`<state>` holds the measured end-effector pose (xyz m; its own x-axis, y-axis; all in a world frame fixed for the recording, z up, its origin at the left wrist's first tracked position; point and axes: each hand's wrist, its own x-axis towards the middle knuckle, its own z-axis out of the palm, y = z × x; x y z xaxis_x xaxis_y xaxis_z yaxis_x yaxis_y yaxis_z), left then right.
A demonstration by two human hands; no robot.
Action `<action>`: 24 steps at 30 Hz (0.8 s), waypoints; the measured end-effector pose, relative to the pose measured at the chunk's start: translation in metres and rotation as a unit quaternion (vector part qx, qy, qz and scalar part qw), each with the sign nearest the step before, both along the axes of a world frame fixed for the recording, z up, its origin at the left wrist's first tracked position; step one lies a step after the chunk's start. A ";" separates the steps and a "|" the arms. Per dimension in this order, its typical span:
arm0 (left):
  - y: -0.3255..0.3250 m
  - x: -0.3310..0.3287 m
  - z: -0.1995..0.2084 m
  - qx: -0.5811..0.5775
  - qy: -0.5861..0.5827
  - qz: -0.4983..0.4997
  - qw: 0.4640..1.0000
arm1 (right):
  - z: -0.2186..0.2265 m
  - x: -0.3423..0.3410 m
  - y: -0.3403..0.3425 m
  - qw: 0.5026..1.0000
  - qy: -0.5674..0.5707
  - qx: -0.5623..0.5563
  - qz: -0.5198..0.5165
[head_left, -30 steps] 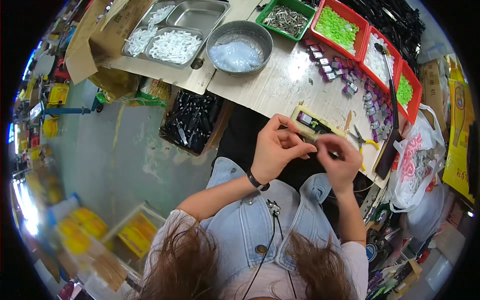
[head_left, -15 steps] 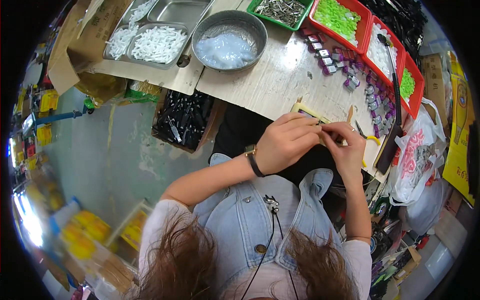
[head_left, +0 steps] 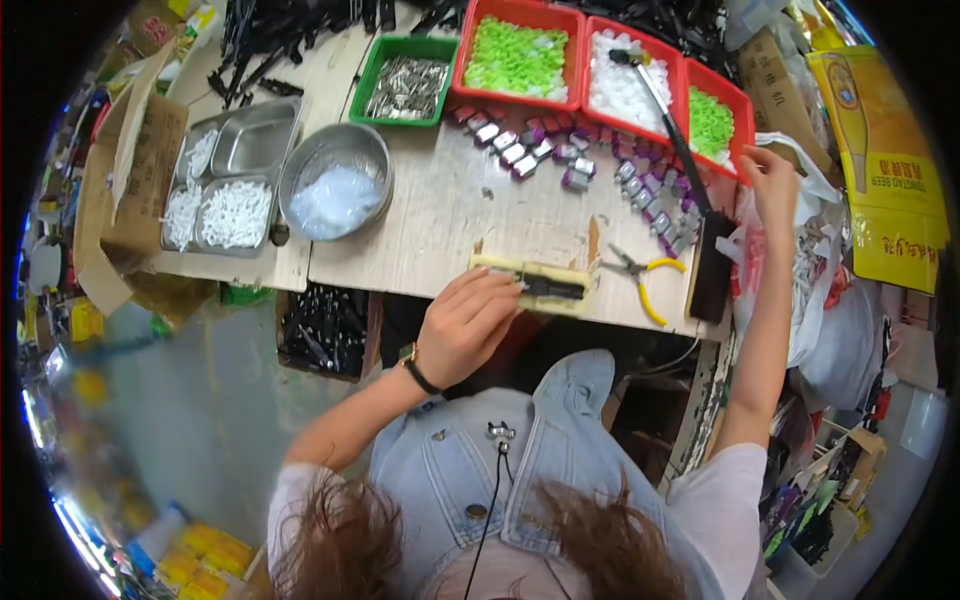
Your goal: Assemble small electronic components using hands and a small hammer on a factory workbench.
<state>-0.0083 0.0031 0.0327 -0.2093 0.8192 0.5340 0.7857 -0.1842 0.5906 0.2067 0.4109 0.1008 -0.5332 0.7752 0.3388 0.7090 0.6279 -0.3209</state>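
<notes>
1. Pale-yellow plastic-looking rectangular block [head_left: 515,266] lies directly under the fingertips of the left hand [head_left: 470,325], whose fingers are close together over its left end; whether they pinch anything, I cannot tell.
2. Black elongated part [head_left: 553,286] rests in that block, just right of those fingertips.
3. Right hand [head_left: 772,185] is raised well to the block's right and beyond it, fingers curled, beside the red plastic tray of green pieces [head_left: 746,115]; whether it holds anything, I cannot tell.
4. Half a second ago both hands met over the block; now they are well apart, and more of the block shows.
5. Yellow-handled pliers [head_left: 636,270] lie just right of the block, then a long black tool with a broad end [head_left: 712,265], both between it and the right hand.
6. Beyond the block are small purple-and-silver parts [head_left: 575,175]; left of it, a round metal bowl [head_left: 335,150].
</notes>
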 end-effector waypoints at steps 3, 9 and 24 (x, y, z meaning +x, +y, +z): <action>-0.002 0.004 0.005 -0.031 0.000 0.009 0.999 | -0.041 -0.009 0.048 0.996 -0.084 0.037 0.017; -0.015 0.007 0.026 -0.015 -0.018 0.037 0.999 | -0.039 -0.038 0.039 0.981 -0.183 0.034 -0.052; -0.036 0.033 0.038 -0.016 -0.438 0.043 0.898 | -0.041 -0.057 0.046 0.993 -0.088 0.071 -0.042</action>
